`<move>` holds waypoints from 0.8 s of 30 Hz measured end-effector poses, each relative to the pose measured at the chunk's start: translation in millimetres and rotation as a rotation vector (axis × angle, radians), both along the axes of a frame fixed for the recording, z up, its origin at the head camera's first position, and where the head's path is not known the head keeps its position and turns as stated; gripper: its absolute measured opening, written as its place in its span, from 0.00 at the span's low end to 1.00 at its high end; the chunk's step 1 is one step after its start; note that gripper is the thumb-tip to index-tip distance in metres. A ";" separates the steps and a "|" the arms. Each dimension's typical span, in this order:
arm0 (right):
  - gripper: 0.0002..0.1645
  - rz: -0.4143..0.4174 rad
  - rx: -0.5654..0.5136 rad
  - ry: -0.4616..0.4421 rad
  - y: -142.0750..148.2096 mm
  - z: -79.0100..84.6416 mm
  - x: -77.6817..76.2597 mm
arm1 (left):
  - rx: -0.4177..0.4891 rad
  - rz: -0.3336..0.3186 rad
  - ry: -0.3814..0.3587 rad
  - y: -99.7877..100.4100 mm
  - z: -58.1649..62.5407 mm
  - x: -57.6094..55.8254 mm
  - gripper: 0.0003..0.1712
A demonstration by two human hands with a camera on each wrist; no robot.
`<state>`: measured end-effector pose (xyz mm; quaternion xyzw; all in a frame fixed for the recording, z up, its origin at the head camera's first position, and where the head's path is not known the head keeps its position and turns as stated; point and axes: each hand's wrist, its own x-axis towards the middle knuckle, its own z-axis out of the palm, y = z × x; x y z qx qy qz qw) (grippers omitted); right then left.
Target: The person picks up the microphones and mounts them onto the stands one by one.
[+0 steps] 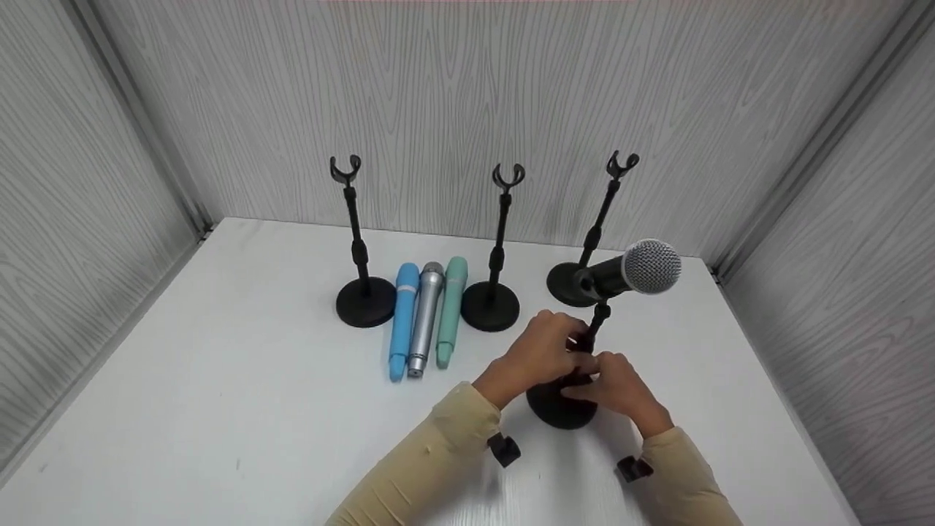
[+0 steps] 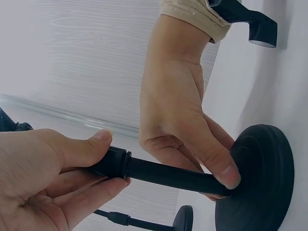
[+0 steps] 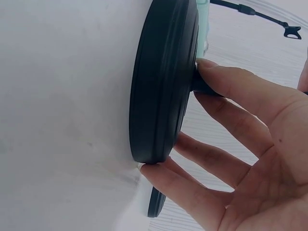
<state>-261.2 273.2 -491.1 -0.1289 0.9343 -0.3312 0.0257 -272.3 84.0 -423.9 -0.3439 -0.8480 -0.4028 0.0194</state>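
Observation:
A black desktop microphone stand (image 1: 561, 410) is at the right front of the table. A dark microphone with a silver mesh head (image 1: 652, 267) lies in its top clip, head pointing right. My left hand (image 1: 539, 352) grips the pole's thicker collar (image 2: 114, 162), thumb on one side and fingers on the other. Lower down, my right hand (image 1: 619, 386) pinches the bottom of the pole (image 2: 173, 176) just above the round base (image 2: 262, 178). In the right wrist view, one of its fingers (image 3: 166, 174) reaches the base's rim.
Three more black stands with bare clips stand farther back: one left (image 1: 365, 303), one middle (image 1: 491, 307), one right (image 1: 566, 283). Between the left and middle ones lie a blue microphone (image 1: 403, 318), a silver one (image 1: 426, 318) and a green one (image 1: 452, 310). Wood-grain panels (image 1: 438, 109) enclose the table.

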 end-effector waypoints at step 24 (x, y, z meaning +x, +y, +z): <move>0.16 0.029 0.002 0.011 0.4 0.7 1.2 | -0.010 -0.008 0.009 -0.7 1.7 -0.7 0.04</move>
